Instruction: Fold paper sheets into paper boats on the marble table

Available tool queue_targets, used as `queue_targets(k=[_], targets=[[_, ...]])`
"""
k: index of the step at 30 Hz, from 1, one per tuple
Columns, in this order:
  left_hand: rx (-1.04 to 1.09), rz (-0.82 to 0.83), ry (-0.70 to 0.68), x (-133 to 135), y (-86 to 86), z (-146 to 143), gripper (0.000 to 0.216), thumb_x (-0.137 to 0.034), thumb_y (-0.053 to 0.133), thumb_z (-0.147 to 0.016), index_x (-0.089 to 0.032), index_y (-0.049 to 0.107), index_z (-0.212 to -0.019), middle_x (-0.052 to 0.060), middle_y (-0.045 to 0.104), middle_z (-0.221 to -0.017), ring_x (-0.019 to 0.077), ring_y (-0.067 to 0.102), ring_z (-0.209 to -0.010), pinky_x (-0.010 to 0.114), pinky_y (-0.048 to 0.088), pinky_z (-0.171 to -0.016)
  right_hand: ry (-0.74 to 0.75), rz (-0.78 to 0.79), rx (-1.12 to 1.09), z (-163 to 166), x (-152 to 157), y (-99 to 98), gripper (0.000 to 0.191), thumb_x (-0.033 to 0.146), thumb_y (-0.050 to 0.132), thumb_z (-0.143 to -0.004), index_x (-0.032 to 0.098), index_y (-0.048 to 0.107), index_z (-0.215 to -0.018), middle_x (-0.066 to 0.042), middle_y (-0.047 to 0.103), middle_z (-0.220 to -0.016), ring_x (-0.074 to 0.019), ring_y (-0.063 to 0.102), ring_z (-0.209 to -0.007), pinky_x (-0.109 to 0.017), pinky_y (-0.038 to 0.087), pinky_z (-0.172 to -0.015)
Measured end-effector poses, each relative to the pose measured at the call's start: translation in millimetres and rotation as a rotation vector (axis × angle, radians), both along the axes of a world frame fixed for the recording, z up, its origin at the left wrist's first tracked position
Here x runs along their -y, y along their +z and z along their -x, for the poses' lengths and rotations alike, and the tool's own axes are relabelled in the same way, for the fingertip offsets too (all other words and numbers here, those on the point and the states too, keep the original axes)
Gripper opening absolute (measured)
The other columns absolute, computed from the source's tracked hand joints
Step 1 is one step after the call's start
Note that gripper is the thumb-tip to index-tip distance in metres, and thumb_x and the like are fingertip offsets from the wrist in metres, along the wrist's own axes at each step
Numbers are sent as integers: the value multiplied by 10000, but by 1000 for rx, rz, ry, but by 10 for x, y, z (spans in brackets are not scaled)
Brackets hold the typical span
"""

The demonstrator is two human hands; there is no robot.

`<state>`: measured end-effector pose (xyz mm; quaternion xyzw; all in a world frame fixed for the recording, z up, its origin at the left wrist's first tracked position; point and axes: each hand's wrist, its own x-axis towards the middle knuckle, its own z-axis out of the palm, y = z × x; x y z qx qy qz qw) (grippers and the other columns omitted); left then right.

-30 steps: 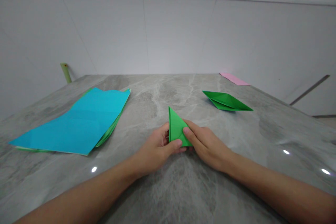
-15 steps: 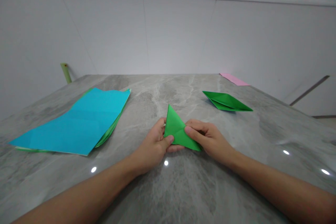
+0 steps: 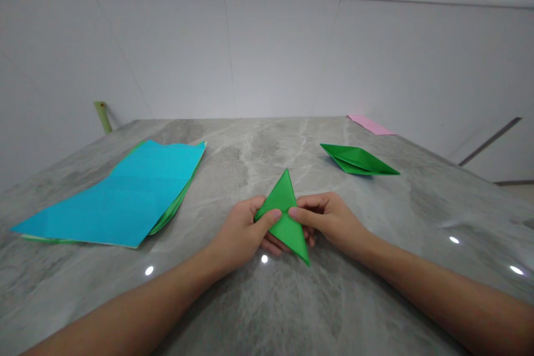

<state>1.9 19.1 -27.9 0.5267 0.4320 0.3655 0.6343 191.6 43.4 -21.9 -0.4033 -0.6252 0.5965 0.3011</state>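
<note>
Between my two hands is a folded piece of green paper (image 3: pixel 285 194), with one sharp point facing away from me and another facing down toward me. My left hand (image 3: pixel 246 232) is closed on its left side, thumb on top and fingers underneath. On the right edge, my right hand (image 3: pixel 329 221) pinches the paper with its thumb on the face. The two thumb tips lie close together near the paper's middle. Some fingers of both hands are hidden behind the paper. Farther off to the right lies a folded green paper boat (image 3: pixel 359 160).
A blue sheet (image 3: pixel 120 194) covers a stack of paper with green edges at the left of the grey marbled table (image 3: pixel 267 311). A pink paper (image 3: pixel 371 124) rests at the far right edge. Behind the table stands a white wall (image 3: pixel 275 55).
The folded green paper has turned in my hands, so its upper tip moved right and its lower tip swung down toward me. My right thumb now sits beside the left one.
</note>
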Motion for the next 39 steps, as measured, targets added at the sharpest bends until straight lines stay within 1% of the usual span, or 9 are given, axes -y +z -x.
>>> queue_targets(k=[7,14,19,25,28,31,33,36,39], targets=[[-58,-53,-111,45,-12,32,405,-590,491,-896,-190,482,-834,-11,614,-515,152,594,-344,193,426,-296,49,-31,1,-18,3,-50,477,525,700,-777,153,576,-507,26,531,-427,-63,449,-388,-196,333,-413],[-169,-144,-114,67,-45,47,429,-575,437,-937,-197,492,-743,-53,537,-473,91,501,-277,143,307,-251,33,-114,-1,-4,33,-20,469,545,672,-806,157,584,-557,34,511,-440,-67,450,-405,-197,317,-416],[-148,-158,-82,58,-57,28,418,-566,453,-933,-196,492,-744,-44,549,-481,104,542,-337,157,387,-306,-38,-129,-57,-15,14,-32,495,584,620,-830,158,580,-581,22,519,-447,-77,453,-400,-206,308,-400],[-47,-200,30,22,-2,37,277,-458,590,-875,-191,517,-885,-1,661,-709,148,634,-564,240,524,-462,-62,-65,-148,-12,-29,-68,475,581,570,-857,165,599,-629,12,543,-480,-94,481,-403,-229,388,-418],[-111,-297,134,-27,21,77,193,-371,602,-863,-182,561,-861,-22,622,-683,131,587,-577,232,490,-509,-160,-163,-100,-20,-46,-61,300,470,661,-817,171,669,-839,0,596,-654,-112,534,-528,-237,436,-474],[-292,-454,186,-67,25,114,143,-296,586,-861,-177,664,-869,-9,637,-732,132,567,-660,237,452,-597,-267,-385,24,-48,-67,-54,400,324,746,-742,236,645,-1119,-24,620,-945,-142,577,-740,-259,471,-588],[-371,-498,175,-79,6,126,151,-277,588,-860,-192,699,-914,-7,652,-783,136,566,-698,249,443,-641,-222,-498,166,-63,-79,-57,291,294,736,-753,234,685,-1033,-22,623,-943,-157,574,-797,-287,464,-664],[-396,-485,169,-88,-44,130,185,-286,598,-861,-217,694,-1003,-36,581,-736,121,529,-642,247,422,-614,-130,-505,329,-57,-86,-70,108,306,715,-778,202,696,-802,-10,622,-798,-161,561,-753,-311,436,-687],[-381,-489,165,-105,-79,128,173,-278,610,-855,-220,658,-1010,-54,525,-708,117,519,-628,247,409,-608,-140,-497,350,-26,-66,-74,171,303,733,-762,206,694,-897,-6,622,-828,-161,546,-756,-317,428,-703]])
